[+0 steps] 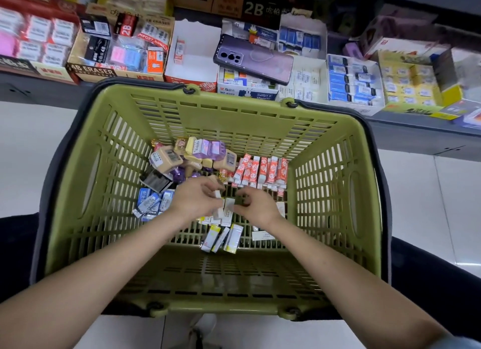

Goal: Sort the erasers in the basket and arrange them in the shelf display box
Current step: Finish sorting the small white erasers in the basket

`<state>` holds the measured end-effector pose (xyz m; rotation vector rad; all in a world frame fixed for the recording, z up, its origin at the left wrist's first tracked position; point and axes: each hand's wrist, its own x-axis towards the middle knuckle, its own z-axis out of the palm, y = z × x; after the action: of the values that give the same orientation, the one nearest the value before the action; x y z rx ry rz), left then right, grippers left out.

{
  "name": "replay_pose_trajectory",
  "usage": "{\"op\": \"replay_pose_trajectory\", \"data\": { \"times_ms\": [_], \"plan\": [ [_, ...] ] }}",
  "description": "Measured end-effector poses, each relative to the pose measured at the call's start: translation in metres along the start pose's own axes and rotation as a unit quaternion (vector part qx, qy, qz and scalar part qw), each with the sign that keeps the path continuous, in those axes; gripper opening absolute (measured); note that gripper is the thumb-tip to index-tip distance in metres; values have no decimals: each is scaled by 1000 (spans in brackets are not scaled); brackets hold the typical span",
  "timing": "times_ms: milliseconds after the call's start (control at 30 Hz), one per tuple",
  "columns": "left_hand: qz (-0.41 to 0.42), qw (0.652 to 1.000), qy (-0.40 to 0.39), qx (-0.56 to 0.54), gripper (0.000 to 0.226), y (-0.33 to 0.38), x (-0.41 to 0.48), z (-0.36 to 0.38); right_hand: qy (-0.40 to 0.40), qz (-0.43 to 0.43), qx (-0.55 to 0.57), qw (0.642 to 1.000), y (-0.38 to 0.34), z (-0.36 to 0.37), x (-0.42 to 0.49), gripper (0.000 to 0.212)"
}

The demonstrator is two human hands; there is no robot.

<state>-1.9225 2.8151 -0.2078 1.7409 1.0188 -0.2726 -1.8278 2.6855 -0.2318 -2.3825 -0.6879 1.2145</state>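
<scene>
A green plastic basket (208,109) fills the middle of the view. On its floor lie sorted groups of erasers: red-and-white ones (260,170) at the back right, blue ones (152,203) at the left, beige and purple ones (192,153) at the back, and white-and-yellow ones (223,238) near the front. My left hand (195,199) grips a few small white erasers (218,210) above the basket floor. My right hand (256,205) pinches a white eraser (229,203) right beside them. An almost empty white display box (192,54) stands on the shelf behind the basket.
The shelf behind holds several open display boxes of erasers, among them a "4B ERASER" box (91,71) at the left and blue-eraser boxes (351,83) at the right. A purple phone (253,59) lies on top of the middle boxes. White floor tiles flank the basket.
</scene>
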Motion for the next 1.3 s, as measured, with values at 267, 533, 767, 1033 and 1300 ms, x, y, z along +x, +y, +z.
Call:
{"op": "replay_pose_trajectory", "data": {
  "times_ms": [267,533,767,1033,1300],
  "plan": [
    [-81,987,-15,-141,25,-8,-11,-64,-32,-50,-136,989,-14,20,16,54],
    [-81,988,-25,-132,25,-14,-7,-54,8,0,47,999,3,19,17,45],
    [-60,989,-51,-125,28,-9,-6,-39,9,34,136,990,16,-8,6,35],
    [16,995,-76,-58,28,5,-9,-5,39,105,-71,991,56,-46,4,38],
    [58,993,-98,-22,29,26,-10,37,63,31,-12,997,29,-48,-12,34]
  ]
}}
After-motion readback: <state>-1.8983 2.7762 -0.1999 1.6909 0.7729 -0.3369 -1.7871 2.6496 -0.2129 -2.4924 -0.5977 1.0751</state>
